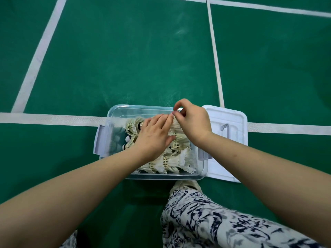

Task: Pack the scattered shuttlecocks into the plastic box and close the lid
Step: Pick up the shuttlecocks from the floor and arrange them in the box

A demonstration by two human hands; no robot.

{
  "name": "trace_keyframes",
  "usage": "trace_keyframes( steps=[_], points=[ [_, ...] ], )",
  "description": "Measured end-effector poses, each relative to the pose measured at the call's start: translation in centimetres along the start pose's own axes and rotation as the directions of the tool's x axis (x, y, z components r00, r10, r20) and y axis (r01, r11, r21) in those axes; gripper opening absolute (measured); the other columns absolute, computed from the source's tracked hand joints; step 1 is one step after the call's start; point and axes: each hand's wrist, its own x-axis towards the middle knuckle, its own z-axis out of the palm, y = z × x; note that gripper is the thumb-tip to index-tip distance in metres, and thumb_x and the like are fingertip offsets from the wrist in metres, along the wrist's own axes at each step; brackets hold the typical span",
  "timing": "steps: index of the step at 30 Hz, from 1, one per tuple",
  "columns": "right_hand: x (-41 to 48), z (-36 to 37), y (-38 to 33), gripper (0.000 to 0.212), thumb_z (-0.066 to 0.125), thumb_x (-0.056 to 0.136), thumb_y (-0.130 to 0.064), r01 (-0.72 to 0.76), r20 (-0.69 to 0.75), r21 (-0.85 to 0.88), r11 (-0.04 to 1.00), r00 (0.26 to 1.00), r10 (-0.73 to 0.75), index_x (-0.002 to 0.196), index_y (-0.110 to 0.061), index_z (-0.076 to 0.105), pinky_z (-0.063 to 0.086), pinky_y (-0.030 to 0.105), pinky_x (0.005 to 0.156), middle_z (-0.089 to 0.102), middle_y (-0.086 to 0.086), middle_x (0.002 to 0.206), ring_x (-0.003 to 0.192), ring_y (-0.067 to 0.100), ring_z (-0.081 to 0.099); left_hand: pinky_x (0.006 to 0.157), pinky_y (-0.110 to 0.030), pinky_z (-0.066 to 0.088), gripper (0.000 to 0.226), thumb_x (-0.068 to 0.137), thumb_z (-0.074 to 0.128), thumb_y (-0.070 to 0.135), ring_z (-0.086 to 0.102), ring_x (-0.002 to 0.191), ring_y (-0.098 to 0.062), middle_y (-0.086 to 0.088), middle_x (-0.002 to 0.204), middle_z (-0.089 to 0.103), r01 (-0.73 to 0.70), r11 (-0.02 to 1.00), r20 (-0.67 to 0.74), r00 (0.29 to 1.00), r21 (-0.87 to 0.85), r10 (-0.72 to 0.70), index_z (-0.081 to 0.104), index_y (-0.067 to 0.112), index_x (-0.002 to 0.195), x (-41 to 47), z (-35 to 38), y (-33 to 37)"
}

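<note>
A clear plastic box point(114, 111) stands open on the green court floor, holding several white feather shuttlecocks point(170, 161). My left hand point(154, 135) lies flat with fingers spread on the pile inside the box. My right hand point(191, 120) hovers over the box's far right part, thumb and fingers pinched on the feathers of a shuttlecock point(176, 126). The white lid point(231, 122) lies flat on the floor, right of the box and touching it.
White court lines point(44, 119) cross the green floor under and beyond the box. My knee in patterned blue-and-white trousers point(206, 221) is just in front of the box, with a beige shoe tip point(186, 185) against its near wall.
</note>
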Motion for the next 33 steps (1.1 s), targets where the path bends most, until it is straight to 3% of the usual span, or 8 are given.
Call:
trace_keyframes(
  steps=[3, 6, 9, 12, 19, 26, 30, 33],
  points=[
    [-0.1, 0.9, 0.6, 0.004, 0.055, 0.089, -0.028, -0.076, 0.013, 0.129, 0.989, 0.997, 0.075, 0.089, -0.024, 0.053, 0.047, 0.032, 0.069, 0.064, 0.002, 0.069, 0.072, 0.024, 0.062, 0.107, -0.052, 0.023, 0.068, 0.088, 0.031, 0.049, 0.034, 0.132, -0.026, -0.007, 0.142, 0.038, 0.034, 0.999, -0.036, 0.999, 0.006, -0.034, 0.021, 0.01, 0.143, -0.4, 0.6, -0.2],
    [-0.1, 1.3, 1.5, 0.006, 0.049, 0.091, -0.019, -0.043, 0.093, -0.013, 0.999, 0.995, 0.044, 0.096, -0.018, 0.052, 0.044, 0.033, 0.064, 0.066, 0.008, 0.075, 0.074, 0.029, 0.06, 0.103, -0.054, 0.03, 0.069, 0.087, 0.026, 0.052, 0.041, 0.13, -0.025, -0.008, 0.142, 0.042, 0.0, 0.998, -0.063, 0.998, 0.06, 0.004, 0.025, 0.009, 0.141, -0.4, 1.2, -0.4],
    [0.2, 1.0, 1.9, 0.015, 0.042, 0.091, -0.014, 0.065, 0.132, -0.249, 0.966, 0.991, -0.033, 0.103, -0.016, 0.051, 0.041, 0.034, 0.062, 0.066, 0.012, 0.086, 0.081, 0.032, 0.057, 0.112, -0.05, 0.008, 0.074, 0.086, 0.012, 0.058, 0.01, 0.141, -0.017, -0.004, 0.155, 0.013, -0.107, 0.993, -0.007, 0.994, 0.042, 0.107, 0.0, 0.012, 0.144, -0.1, 1.7, -0.5],
    [0.4, 0.5, 2.2, 0.016, 0.042, 0.091, -0.02, 0.121, 0.096, -0.361, 0.925, 0.991, -0.092, 0.104, -0.017, 0.052, 0.04, 0.033, 0.065, 0.066, 0.008, 0.094, 0.093, 0.031, 0.056, 0.113, -0.044, -0.006, 0.076, 0.083, 0.001, 0.061, -0.015, 0.136, -0.008, -0.001, 0.155, -0.006, -0.151, 0.986, 0.065, 0.987, 0.066, 0.147, -0.013, 0.015, 0.142, 0.3, 1.7, -0.3],
    [-0.1, -1.2, 3.3, 0.018, 0.043, 0.09, -0.019, 0.088, 0.047, -0.16, 0.983, 0.996, -0.081, 0.104, -0.017, 0.055, 0.035, 0.028, 0.068, 0.062, 0.003, 0.102, 0.09, 0.022, 0.054, 0.115, -0.044, -0.006, 0.067, 0.093, 0.014, 0.056, -0.007, 0.142, -0.013, -0.001, 0.155, -0.008, -0.231, 0.969, 0.164, 0.963, 0.083, 0.215, -0.022, 0.019, 0.135, 1.8, 2.2, 0.0],
    [-0.9, -0.6, 3.5, 0.021, 0.044, 0.088, -0.019, 0.175, 0.144, -0.207, 0.963, 0.979, -0.147, 0.103, -0.018, 0.059, 0.037, 0.03, 0.079, 0.061, 0.001, 0.107, 0.104, 0.021, 0.051, 0.113, -0.041, -0.011, 0.071, 0.091, 0.01, 0.057, -0.009, 0.142, -0.014, -0.002, 0.155, -0.008, -0.198, 0.975, 0.243, 0.955, 0.099, 0.169, -0.01, 0.015, 0.144, 1.8, 2.5, 0.5],
    [-1.1, -0.8, 4.0, 0.019, 0.044, 0.089, -0.017, 0.19, 0.106, -0.153, 0.97, 0.979, -0.175, 0.1, -0.016, 0.059, 0.036, 0.03, 0.08, 0.061, 0.003, 0.106, 0.102, 0.021, 0.05, 0.112, -0.039, -0.011, 0.073, 0.086, 0.01, 0.062, -0.004, 0.142, -0.013, 0.004, 0.15, -0.018, -0.217, 0.976, 0.162, 0.963, 0.0, 0.214, -0.017, 0.023, 0.14, 1.6, 2.0, 0.2],
    [-1.2, -1.0, 4.3, 0.017, 0.045, 0.09, -0.016, 0.182, 0.047, -0.088, 0.979, 0.983, -0.179, 0.099, -0.014, 0.059, 0.037, 0.029, 0.08, 0.06, 0.003, 0.099, 0.097, 0.02, 0.05, 0.111, -0.038, -0.01, 0.071, 0.086, 0.015, 0.062, 0.001, 0.142, -0.014, 0.004, 0.155, -0.007, -0.194, 0.98, 0.07, 0.978, -0.036, 0.196, -0.015, 0.028, 0.141, 0.9, 1.1, 0.0]
  ],
)
